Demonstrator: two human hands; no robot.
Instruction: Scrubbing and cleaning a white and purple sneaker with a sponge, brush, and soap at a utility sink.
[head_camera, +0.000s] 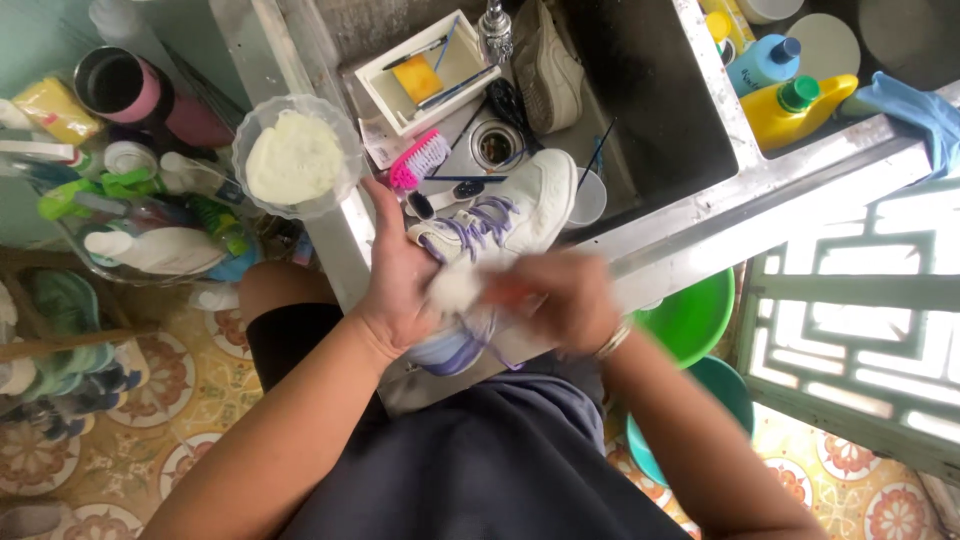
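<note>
Presently left hand (395, 290) grips white lilac-laced sneaker (500, 215), toe pointing away from fingers; blurred right hand (560, 300) clenches pale scrubbing object (455, 288) against it.

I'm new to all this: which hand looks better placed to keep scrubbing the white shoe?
Probably the right hand. It is over the white shoe, blurred with motion, beside a foamy patch. The left hand grips the shoe's side, steadying it on the sink rim, so it looks busy holding.

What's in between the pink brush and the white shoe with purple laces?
In the head view, a thin dark blue stick lies between the pink brush and the white shoe held by the left hand.
</note>
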